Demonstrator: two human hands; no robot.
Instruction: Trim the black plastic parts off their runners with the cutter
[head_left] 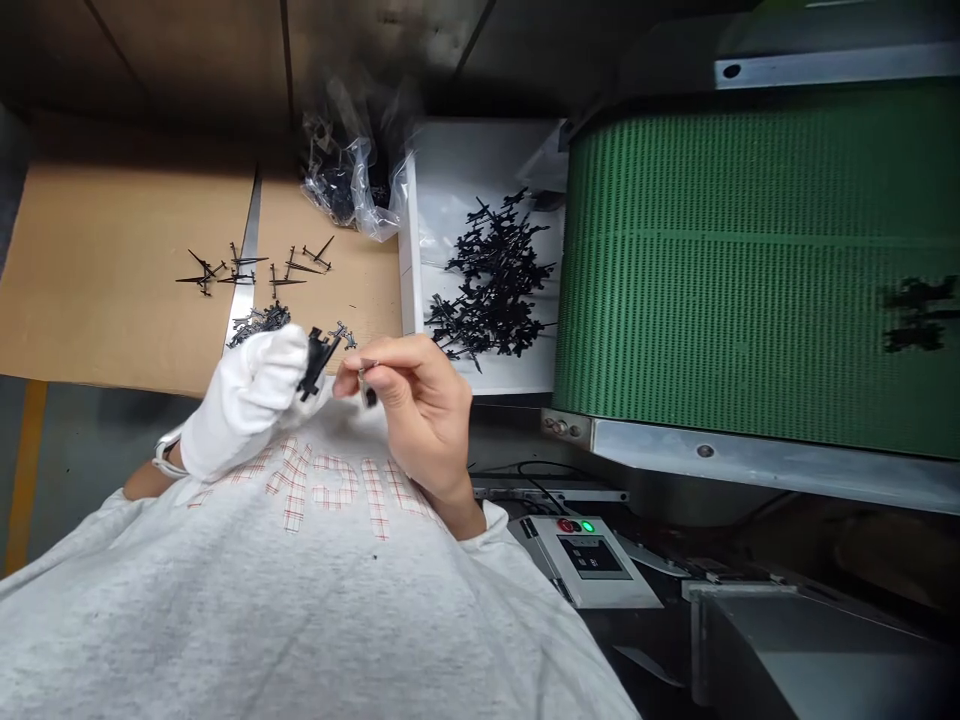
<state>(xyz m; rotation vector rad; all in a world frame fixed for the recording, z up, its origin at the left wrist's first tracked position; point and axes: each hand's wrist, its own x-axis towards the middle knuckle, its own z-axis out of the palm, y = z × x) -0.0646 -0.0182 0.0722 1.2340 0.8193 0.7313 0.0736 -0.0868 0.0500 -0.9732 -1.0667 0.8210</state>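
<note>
My left hand [244,400], in a white glove, is closed around a small black plastic part [319,360] held close to my chest. My bare right hand [416,410] is just to its right, fingers pinched on a small dark tool or piece [367,388] that I cannot make out. The two hands are almost touching. Beyond them a white tray [431,160] holds a heap of black plastic parts [491,275].
Several loose black parts [251,268] lie on a cardboard sheet [112,270]. A clear plastic bag [352,175] sits behind it. A green conveyor belt [750,260] carries black parts [915,315] at right. A control box [592,560] with red and green buttons is below.
</note>
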